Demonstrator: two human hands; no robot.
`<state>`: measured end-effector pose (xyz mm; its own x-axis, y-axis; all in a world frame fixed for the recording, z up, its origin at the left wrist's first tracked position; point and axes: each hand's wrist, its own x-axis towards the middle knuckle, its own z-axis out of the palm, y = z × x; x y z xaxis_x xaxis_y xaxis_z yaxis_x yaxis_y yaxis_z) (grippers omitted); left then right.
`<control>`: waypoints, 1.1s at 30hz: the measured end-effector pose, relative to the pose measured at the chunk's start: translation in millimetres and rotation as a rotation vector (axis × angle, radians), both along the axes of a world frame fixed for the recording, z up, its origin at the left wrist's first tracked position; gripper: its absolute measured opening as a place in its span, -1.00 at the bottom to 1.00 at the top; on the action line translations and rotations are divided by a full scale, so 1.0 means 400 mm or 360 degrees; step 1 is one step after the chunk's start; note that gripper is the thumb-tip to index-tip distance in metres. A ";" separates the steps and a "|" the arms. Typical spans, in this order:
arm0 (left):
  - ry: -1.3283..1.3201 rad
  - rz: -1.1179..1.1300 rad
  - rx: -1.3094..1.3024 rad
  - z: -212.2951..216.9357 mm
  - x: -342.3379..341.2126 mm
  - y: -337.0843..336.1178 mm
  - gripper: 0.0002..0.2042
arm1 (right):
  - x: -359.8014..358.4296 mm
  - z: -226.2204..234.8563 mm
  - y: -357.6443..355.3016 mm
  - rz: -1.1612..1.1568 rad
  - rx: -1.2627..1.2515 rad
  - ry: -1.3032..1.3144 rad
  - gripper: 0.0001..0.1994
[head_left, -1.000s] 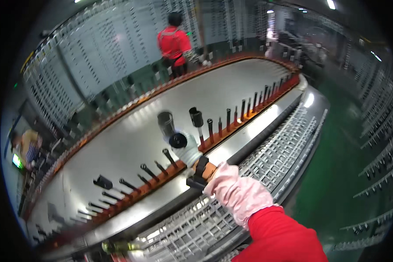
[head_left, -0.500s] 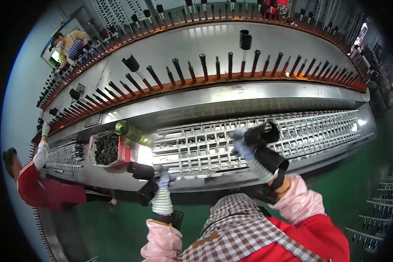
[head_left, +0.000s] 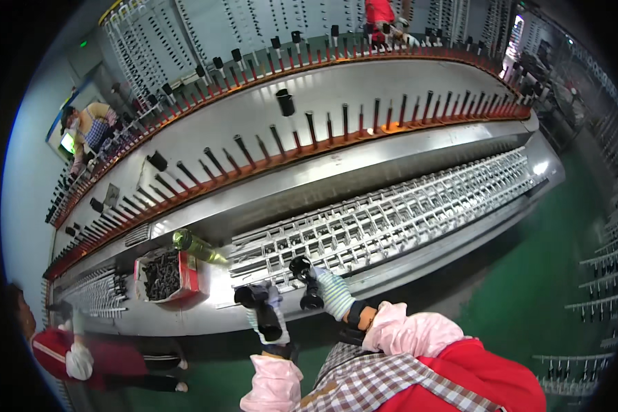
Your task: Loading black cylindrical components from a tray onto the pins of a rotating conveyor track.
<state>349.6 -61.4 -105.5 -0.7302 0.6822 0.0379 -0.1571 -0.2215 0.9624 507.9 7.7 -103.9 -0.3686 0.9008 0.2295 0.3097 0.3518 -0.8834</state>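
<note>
Both of my hands wear pale gloves with striped cuffs and are close together at the bench's near edge. My left hand point(head_left: 273, 300) is closed around a pair of black tubular parts; one black tube point(head_left: 270, 328) has its open end toward me. In my right hand point(head_left: 320, 277) are two more black tubular parts, a glossy one point(head_left: 301, 268) at the fingers and another point(head_left: 312, 298) below. The fingers are partly hidden behind the parts. Just beyond lie long silver racks point(head_left: 364, 237) with many short crossbars, spread along the bench trough.
Left of the racks are a green bottle point(head_left: 198, 246) and a red-edged box point(head_left: 189, 271) of small dark pieces. A curved line of red and black upright pegs point(head_left: 343, 134) runs behind the metal ledge. A co-worker in red point(head_left: 96, 357) stands at the left; others are farther back.
My right hand has come left and nearer with its black tubes, close to my left hand. The left hand has moved slightly right and down. My view has shifted; the co-worker's arm has lowered.
</note>
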 end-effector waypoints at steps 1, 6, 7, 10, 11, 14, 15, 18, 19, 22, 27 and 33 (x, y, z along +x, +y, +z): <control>-0.0046 -0.0136 -0.0027 0.045 0.003 0.032 -0.88 | 0.008 0.003 0.024 0.0069 -0.0085 -0.0053 -0.78; -0.0203 -0.0317 -0.0356 -0.049 -0.060 0.037 -0.86 | 0.079 0.117 0.006 0.0147 -0.1049 0.1233 -0.77; -0.0214 -0.0369 -0.0348 -0.056 -0.042 0.057 -0.86 | 0.116 0.036 0.051 -0.0059 -0.0732 0.1214 -0.74; -0.0475 -0.0458 -0.0059 -0.085 -0.055 0.114 -0.82 | 0.181 -0.157 0.192 -0.0306 -0.0558 0.0271 -0.73; -0.0747 -0.0226 -0.0020 -0.098 -0.076 0.069 -0.84 | 0.138 -0.020 0.162 -0.0204 -0.0653 -0.0333 -0.68; 0.0018 -0.0289 -0.0219 -0.041 0.013 0.087 -0.86 | 0.201 0.059 0.168 -0.0343 -0.0347 -0.0604 -0.58; 0.0016 -0.0314 -0.0209 -0.028 0.013 0.109 -0.85 | 0.204 0.022 0.182 -0.0340 -0.0268 -0.0566 -0.61; 0.0337 -0.0217 -0.0255 -0.057 -0.005 0.129 -0.80 | 0.191 0.046 0.207 -0.0217 -0.0614 -0.0485 -0.65; 0.0291 -0.0221 -0.0252 -0.067 -0.006 0.130 -0.78 | 0.195 0.042 0.211 -0.0209 -0.0554 -0.0539 -0.64; 0.0064 -0.0271 -0.0309 -0.078 0.010 0.091 -0.71 | 0.221 0.097 0.208 -0.0208 -0.0517 -0.0649 -0.62; 0.0136 -0.0235 -0.0774 -0.031 0.101 -0.021 -0.59 | 0.268 0.149 0.213 0.0042 -0.0525 -0.0645 -0.47; 0.0934 -0.0436 -0.1075 -0.082 0.303 -0.035 -0.66 | 0.375 0.060 0.230 0.0957 -0.0250 -0.0285 -0.30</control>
